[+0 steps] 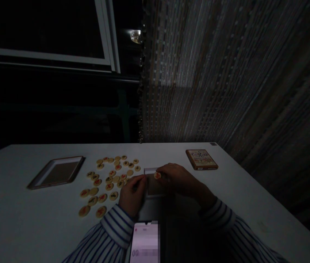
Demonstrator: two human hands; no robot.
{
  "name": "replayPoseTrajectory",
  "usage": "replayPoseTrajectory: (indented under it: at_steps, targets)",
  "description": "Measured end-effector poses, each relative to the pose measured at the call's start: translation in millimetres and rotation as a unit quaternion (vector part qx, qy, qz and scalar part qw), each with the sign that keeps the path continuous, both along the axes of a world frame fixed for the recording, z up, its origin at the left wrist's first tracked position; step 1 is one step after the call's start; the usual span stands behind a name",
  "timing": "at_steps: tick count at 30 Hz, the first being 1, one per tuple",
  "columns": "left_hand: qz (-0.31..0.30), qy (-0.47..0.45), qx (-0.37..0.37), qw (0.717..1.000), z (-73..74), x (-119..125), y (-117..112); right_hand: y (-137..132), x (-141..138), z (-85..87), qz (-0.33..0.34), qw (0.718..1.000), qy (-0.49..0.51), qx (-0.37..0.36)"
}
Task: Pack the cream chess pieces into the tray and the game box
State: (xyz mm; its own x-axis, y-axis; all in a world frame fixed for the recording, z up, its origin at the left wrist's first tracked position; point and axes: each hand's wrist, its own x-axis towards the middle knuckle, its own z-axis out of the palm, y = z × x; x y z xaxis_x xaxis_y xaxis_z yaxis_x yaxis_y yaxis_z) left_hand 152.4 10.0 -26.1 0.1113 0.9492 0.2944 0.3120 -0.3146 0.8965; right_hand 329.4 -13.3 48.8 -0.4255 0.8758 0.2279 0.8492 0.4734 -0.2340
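Observation:
A small shallow box [149, 197] with pale walls and a brown floor lies in front of me on the table. My left hand [132, 194] is closed at the box's left wall, thumb and fingers pinched on its edge. Over the box, my right hand [177, 178] holds a round Chinese chess piece [157, 175] with a red character between its fingertips. Its lower fingers are lost in shadow. To the left of the box, several more round wooden pieces [113, 196] are scattered, some with red or black characters up and some blank.
An open tray-like box part [57, 174] lies at the left of the white table [48, 223]. A flat printed box [202, 159] lies at the back right. A lit phone [144, 243] is at the near edge. Behind the table hangs a string curtain [187, 84].

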Motion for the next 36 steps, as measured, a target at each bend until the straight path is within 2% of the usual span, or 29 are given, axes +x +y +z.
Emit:
replayPoseTrajectory:
  at_steps: [10,19,28,36]
  targets:
    - [0.010,0.080,0.040,0.996,-8.3,-2,6,0,9,0.0,-0.018,1.000,-0.007,-0.007]
    - [-0.012,0.131,0.062,0.989,-17.4,-2,7,2,13,-3.7,-0.018,0.996,-0.079,-0.032]
    - [-0.014,0.137,0.071,0.988,-12.4,-2,6,3,13,-6.2,0.010,0.988,-0.127,-0.090]
    - [-0.016,0.149,0.060,0.987,-10.6,-2,5,4,13,-11.7,0.035,0.985,-0.145,-0.088]
